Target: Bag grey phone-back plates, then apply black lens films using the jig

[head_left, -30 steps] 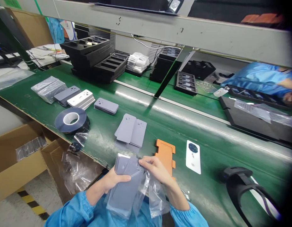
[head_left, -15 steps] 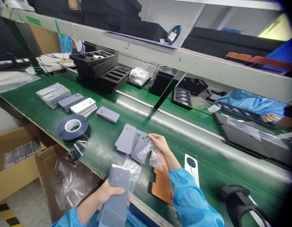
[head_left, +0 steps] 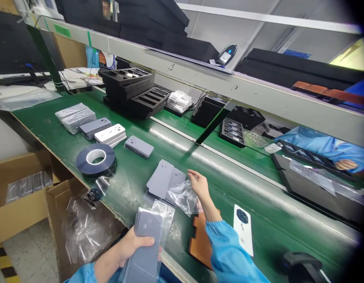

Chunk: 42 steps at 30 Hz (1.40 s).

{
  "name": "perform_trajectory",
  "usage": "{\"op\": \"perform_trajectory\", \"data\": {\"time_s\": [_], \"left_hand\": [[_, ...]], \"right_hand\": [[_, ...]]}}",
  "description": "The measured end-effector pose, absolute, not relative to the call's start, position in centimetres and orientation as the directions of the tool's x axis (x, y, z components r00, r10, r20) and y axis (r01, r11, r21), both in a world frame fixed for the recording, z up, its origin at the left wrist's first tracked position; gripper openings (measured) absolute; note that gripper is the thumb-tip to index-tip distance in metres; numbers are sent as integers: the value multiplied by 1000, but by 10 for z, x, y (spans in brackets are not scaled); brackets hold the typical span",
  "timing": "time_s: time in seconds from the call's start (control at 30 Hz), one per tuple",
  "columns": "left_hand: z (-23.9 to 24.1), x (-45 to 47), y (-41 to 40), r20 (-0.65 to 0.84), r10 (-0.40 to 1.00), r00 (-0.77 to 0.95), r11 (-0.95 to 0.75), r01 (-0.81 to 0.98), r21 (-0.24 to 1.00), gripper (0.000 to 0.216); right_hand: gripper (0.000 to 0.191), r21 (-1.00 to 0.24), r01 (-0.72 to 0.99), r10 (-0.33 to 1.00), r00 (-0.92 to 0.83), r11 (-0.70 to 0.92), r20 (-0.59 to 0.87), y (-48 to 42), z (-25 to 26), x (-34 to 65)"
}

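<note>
At the near edge of the green bench (head_left: 235, 184), seen from the head camera, the person's left hand (head_left: 127, 248) is closing firmly round a stack of grey phone backs (head_left: 145, 251) that is sitting half inside a clear sleeve bag (head_left: 164, 214), thumb lying across the top piece. Beyond that stack, further onto the bench, the right hand (head_left: 198, 184) is hovering with its fingers loosely spread, fingertips just meeting a crumpled empty bag (head_left: 183, 194); whether it is actually pinching the film I cannot tell. That bag is lying against a fanned pile of loose grey backs (head_left: 162, 181).

To my eye, the work would go best with the left hand keeping the stack squared so no piece is sliding out of the sleeve's open mouth, and the right taking the film by one edge rather than bunching it.

Left of the held stack, below the bench edge, a cardboard box (head_left: 81, 224) is holding discarded clear wrappers. Far beyond the stack, black foam trays (head_left: 131, 88) are standing piled, their slots looking mostly empty. Just right of it an orange jig (head_left: 201, 241) is lying flat.
</note>
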<state>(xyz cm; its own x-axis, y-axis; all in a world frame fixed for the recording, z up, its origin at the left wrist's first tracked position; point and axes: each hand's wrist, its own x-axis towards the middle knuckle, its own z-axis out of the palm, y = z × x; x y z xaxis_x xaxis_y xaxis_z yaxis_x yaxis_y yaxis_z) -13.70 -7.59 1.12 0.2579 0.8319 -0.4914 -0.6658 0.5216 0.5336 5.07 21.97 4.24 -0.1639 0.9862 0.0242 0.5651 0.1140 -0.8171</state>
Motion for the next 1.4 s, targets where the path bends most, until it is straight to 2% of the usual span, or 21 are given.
{"op": "perform_trajectory", "data": {"time_s": [0.07,0.13,0.2,0.27,0.4,0.53,0.6,0.73,0.83,0.9,1.03,1.1,1.17,1.27,1.4], "left_hand": [[15,-136,-73,-486,836,256,512,-682,521,47],[18,-135,-68,-486,839,246,505,-687,523,47],[21,-134,-63,-503,832,234,511,-675,532,47],[23,-133,-58,-504,831,235,517,-660,545,51],[27,-128,-53,-453,847,277,514,-640,571,59],[25,-121,-55,-449,845,290,522,-626,579,63],[24,-120,-57,-466,838,285,530,-630,567,67],[23,-120,-62,-560,791,245,560,-658,503,60],[24,-121,-65,-553,796,244,554,-663,504,54],[24,-121,-66,-523,809,267,549,-659,513,53],[23,-118,-69,-496,820,286,548,-642,535,56],[23,-117,-70,-477,832,282,536,-630,562,58],[23,-117,-72,-460,842,281,525,-618,585,65],[22,-117,-74,-458,835,304,542,-599,589,78],[20,-114,-75,-440,848,294,526,-567,634,83]], "right_hand": [[52,-838,531,975,-221,124,5,191,57,57],[57,-851,511,960,-278,118,-34,153,69,60],[55,-863,492,930,-360,116,-80,112,78,61],[51,-894,445,860,-473,45,-192,75,81,58],[34,-852,523,842,-448,-27,-302,32,77,50],[35,-901,386,776,-501,-197,-384,20,74,49],[36,-909,366,791,-488,-198,-369,20,74,54],[32,-929,366,942,-288,-57,-171,28,73,73],[23,-955,282,958,-236,-93,-163,34,69,87],[24,-948,302,943,-271,-105,-191,34,67,92],[56,-903,423,901,-364,-67,-238,29,64,89],[60,-897,442,901,-384,-13,-202,27,65,84],[55,-907,421,891,-425,37,-161,27,69,77],[31,-907,421,857,-480,36,-189,30,78,68],[34,-886,463,795,-552,42,-251,32,86,67]]}}
